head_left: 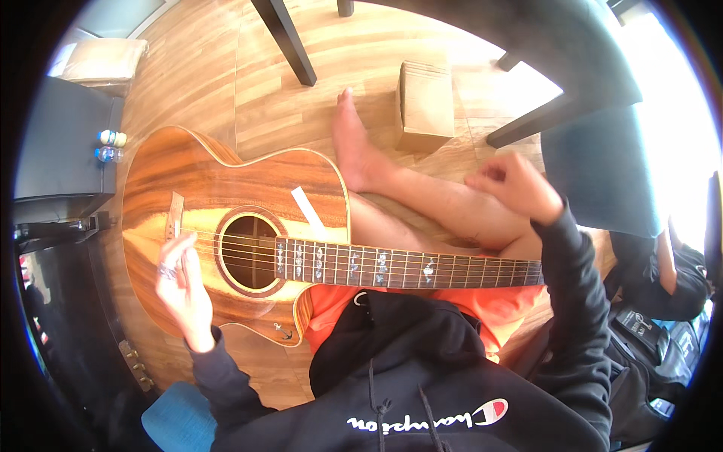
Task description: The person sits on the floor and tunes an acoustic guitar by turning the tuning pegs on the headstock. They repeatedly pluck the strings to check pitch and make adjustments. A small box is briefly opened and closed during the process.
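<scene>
An acoustic guitar [169,162] with a glossy striped-wood body lies across my lap, its body to the left. The inlaid neck [407,269] runs right, and its far end is hidden behind my right sleeve. My left hand [184,290], wearing a ring, is over the strings by the bridge [175,215]; its fingers are loosely bent and apart. Whether they touch the strings is unclear. Raised beyond the neck, above my bent leg, my right hand [520,187] has curled, slightly blurred fingers; anything inside them is hidden. A white strip [307,209] lies on the guitar's top near the soundhole.
A cardboard box [425,109] stands on the wood floor beyond my foot. Dark furniture legs [286,41] and a blue chair [599,173] are at the far side and right. Small bottles [109,154] stand by a dark cabinet [60,135]. Bags [640,339] lie lower right.
</scene>
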`<state>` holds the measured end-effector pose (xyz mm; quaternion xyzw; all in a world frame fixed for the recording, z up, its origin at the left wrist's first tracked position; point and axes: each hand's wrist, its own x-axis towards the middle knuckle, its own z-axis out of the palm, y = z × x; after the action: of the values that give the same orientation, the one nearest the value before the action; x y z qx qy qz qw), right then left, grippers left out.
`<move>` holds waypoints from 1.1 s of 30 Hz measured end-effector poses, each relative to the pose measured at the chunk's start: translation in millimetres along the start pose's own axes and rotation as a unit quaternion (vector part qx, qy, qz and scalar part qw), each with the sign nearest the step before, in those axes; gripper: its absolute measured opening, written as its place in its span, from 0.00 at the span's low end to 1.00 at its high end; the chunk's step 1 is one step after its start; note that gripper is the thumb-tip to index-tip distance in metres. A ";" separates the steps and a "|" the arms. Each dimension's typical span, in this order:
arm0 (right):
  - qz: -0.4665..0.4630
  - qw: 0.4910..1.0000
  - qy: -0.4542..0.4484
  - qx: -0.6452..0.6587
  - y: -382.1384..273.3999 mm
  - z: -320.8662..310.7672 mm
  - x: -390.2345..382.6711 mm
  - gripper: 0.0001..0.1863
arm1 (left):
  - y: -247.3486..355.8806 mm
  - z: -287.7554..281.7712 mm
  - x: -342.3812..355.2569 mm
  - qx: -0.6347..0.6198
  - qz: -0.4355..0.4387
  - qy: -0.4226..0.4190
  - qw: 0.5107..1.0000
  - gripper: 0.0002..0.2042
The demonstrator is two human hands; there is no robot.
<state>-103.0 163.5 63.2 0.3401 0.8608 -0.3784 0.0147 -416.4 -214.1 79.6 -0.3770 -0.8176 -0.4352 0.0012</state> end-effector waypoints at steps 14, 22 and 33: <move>-0.055 0.958 0.279 -0.025 -34.5 105.3 -104.7 0.14 | 216.9 78.3 -36.4 -0.791 0.178 -0.297 0.505 0.05; -0.200 0.886 0.418 -0.020 -10.2 126.4 -126.2 0.12 | 260.1 109.4 -58.8 -0.789 0.012 -0.454 0.413 0.07; 0.099 0.780 0.553 0.276 67.0 124.7 -244.4 0.18 | 252.7 198.3 -90.9 -0.210 0.265 -0.347 0.875 0.07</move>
<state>95.8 -27.1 0.4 0.5638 0.5415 -0.3430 -0.5208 -130.6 -43.7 106.0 -0.6980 -0.5243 -0.4208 -0.2465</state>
